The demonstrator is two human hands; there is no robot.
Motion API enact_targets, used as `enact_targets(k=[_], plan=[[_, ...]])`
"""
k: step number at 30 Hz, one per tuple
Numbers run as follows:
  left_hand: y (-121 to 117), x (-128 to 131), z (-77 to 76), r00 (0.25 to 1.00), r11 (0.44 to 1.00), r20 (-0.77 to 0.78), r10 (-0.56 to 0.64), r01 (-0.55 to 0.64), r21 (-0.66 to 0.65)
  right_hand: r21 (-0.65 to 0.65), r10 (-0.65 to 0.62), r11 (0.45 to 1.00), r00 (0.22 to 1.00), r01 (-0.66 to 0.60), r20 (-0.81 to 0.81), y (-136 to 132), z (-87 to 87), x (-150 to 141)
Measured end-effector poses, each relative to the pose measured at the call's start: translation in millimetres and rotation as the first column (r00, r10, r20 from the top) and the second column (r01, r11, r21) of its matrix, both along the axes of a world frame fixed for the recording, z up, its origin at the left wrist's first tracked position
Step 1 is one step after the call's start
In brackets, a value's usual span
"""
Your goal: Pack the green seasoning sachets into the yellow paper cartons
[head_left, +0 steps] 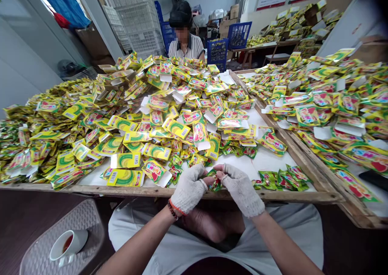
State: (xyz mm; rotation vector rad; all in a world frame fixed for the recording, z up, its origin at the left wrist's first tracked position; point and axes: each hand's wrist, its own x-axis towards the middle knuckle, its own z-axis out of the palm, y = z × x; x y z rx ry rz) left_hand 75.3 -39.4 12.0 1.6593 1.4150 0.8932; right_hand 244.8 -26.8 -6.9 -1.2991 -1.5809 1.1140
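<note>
Both my hands wear white knit fingerless gloves and meet at the near edge of the wooden tray table (151, 191). My left hand (189, 188) and my right hand (241, 188) pinch a small green sachet (214, 182) between their fingertips, fingers closed. Just beyond them lies a huge heap of yellow and green packets and flat cartons (151, 113). Several loose green sachets (285, 178) lie to the right of my right hand.
A second tray (339, 105) piled with the same packets adjoins on the right. Another person (184, 40) sits at the far side. A cup (68, 244) stands on a grey stool at lower left. Crates and boxes fill the background.
</note>
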Motion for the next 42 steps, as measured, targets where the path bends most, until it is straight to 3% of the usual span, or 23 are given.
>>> enact_targets(k=[3, 7, 12, 15, 19, 23, 25, 29, 34, 39, 42], plan=[[-0.1, 1.5, 0.6, 0.989, 0.994, 0.108, 0.103, -0.105, 0.011, -0.017, 0.135, 0.991, 0.991, -0.136, -0.023, 0.8, 2.5, 0.9], [1.0, 6.3, 1.8, 0.991, 0.995, 0.099, 0.094, -0.097, 0.021, 0.016, 0.051, 0.998, 0.994, -0.053, 0.099, 2.8, 0.4, -2.2], [-4.3, 3.9, 4.0, 0.996, 0.994, -0.086, -0.008, 0.017, 0.108, 0.051, -0.042, 0.998, 0.991, 0.036, 0.129, 2.2, -7.4, -5.9], [0.8, -5.9, 9.0, 0.967, 0.983, -0.252, 0.043, 0.005, 0.186, 0.051, -0.100, 0.994, 0.992, 0.097, 0.077, 2.5, -8.7, -4.5], [28.5, -20.2, 9.8, 0.860, 0.959, -0.469, 0.202, -0.078, 0.271, -0.043, -0.107, 0.994, 0.990, 0.103, -0.092, 4.2, -11.1, 0.3], [59.3, -20.9, -2.4, 0.817, 0.972, -0.551, 0.173, -0.052, 0.228, -0.084, -0.114, 0.991, 0.988, 0.106, -0.102, 4.4, -13.5, 2.0], [66.3, -18.3, -7.9, 0.862, 0.986, -0.491, 0.129, -0.056, 0.160, -0.080, -0.100, 0.993, 0.990, 0.092, -0.098, 4.5, -13.0, 1.7], [59.8, -20.3, -7.1, 0.970, 0.995, -0.224, 0.098, -0.088, 0.053, -0.036, 0.029, 0.999, 0.998, -0.031, -0.057, 5.6, -9.0, 0.4], [33.0, -29.3, 6.2, 0.996, 1.000, -0.088, 0.002, -0.002, -0.003, 0.061, 0.190, 0.979, 0.980, -0.194, 0.062, 7.8, 4.0, -4.9], [14.7, -23.1, 7.1, 0.991, 0.992, 0.064, -0.120, 0.122, -0.038, 0.138, 0.119, 0.978, 0.963, -0.156, 0.243, 12.2, 18.0, -7.6], [9.6, -14.8, -0.6, 0.957, 0.990, 0.282, -0.067, 0.098, -0.098, 0.110, 0.049, 0.991, 0.965, -0.080, 0.259, 12.4, 17.5, -7.7]])
